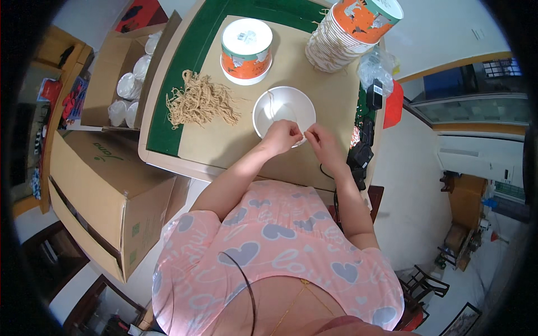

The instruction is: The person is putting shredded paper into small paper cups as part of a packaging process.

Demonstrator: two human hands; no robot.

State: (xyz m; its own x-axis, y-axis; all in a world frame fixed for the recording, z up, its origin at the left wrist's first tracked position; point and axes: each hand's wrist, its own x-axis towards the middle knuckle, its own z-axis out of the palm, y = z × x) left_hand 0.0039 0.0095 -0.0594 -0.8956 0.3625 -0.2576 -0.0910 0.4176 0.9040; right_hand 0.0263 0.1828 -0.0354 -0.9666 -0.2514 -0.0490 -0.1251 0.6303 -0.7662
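Work is under way on a white paper bucket [280, 101], mouth up at the centre of the frame. We see a thin tan cord [272, 99] at its far rim, trailing down inside. We judge this bucket part-done: the far side seems to carry its cord, the near side, under the fingers, looks unfinished.

Upper right, a tall stack of nested buckets [330, 47] leans, with pale cord strands showing along its rims; we take these as mostly corded, though we cannot check each. Upper centre, an orange-and-green printed bucket [245, 64] stands base up; we make out no cord on it and cannot tell whether it is done. Left of centre lies a loose heap of tan cords [202, 101], so plenty of cord remains unused by our reading.

Grip: the left hand [283, 136] is at the bucket's near rim, thumb and fingertips drawn together in a narrow pinch. The right hand [324, 147] faces it just beside, on the rim's right, also pinched small. The fingertips nearly meet. Probably a cord end lies between them, but it is too small for us to tell which hand has it.

Surroundings: brown board [207, 143] under the work; crumpled clear plastic bag [376, 67] and black power adapters [361, 155] along the table's right edge.
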